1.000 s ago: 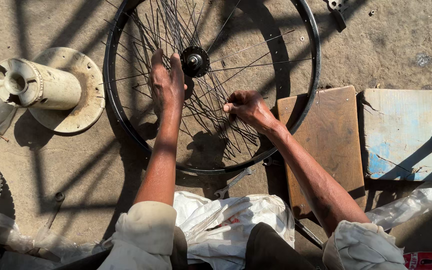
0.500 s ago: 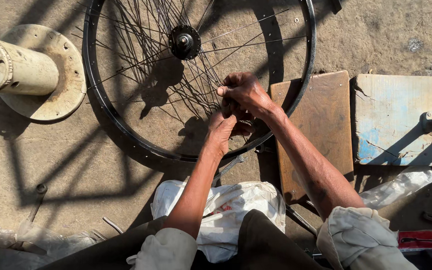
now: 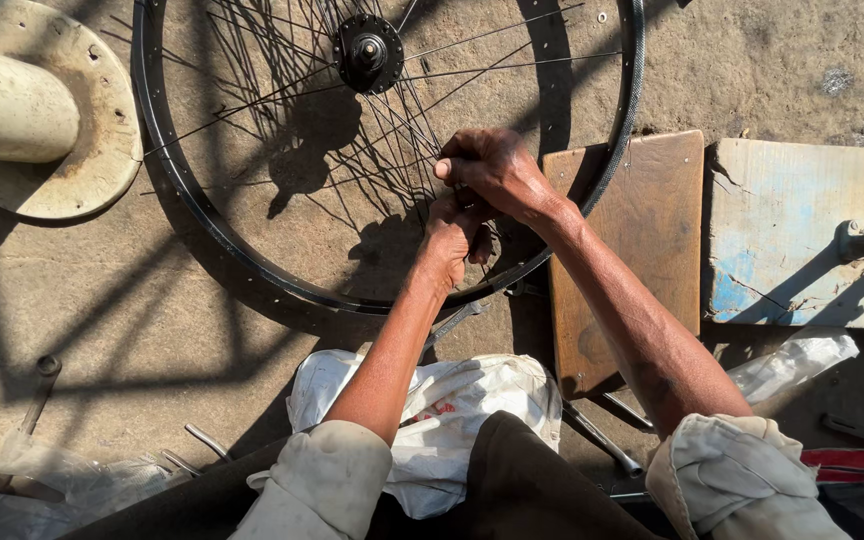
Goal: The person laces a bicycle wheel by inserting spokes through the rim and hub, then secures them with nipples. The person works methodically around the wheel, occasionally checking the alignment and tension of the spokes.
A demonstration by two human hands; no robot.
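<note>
A black bicycle wheel rim (image 3: pixel 167 160) lies flat on the sandy ground, with thin metal spokes (image 3: pixel 282 85) running to its dark hub (image 3: pixel 368 52). My left hand (image 3: pixel 449 232) and my right hand (image 3: pixel 490 168) meet over the spokes just inside the rim's near edge. The right hand sits on top, fingers curled around spokes. The left hand is beneath it, fingers closed on a spoke. What lies between the palms is hidden.
A cream flanged metal post (image 3: pixel 22 120) lies at the upper left. A brown wooden board (image 3: pixel 642 215) and a worn blue-and-white board (image 3: pixel 802 215) lie at the right. A white plastic bag (image 3: pixel 452 400) rests near my knees, with metal rods (image 3: pixel 602 435) beside it.
My left hand has come down from the spokes near the hub and joined my right hand at the near rim. The view has shifted right.
</note>
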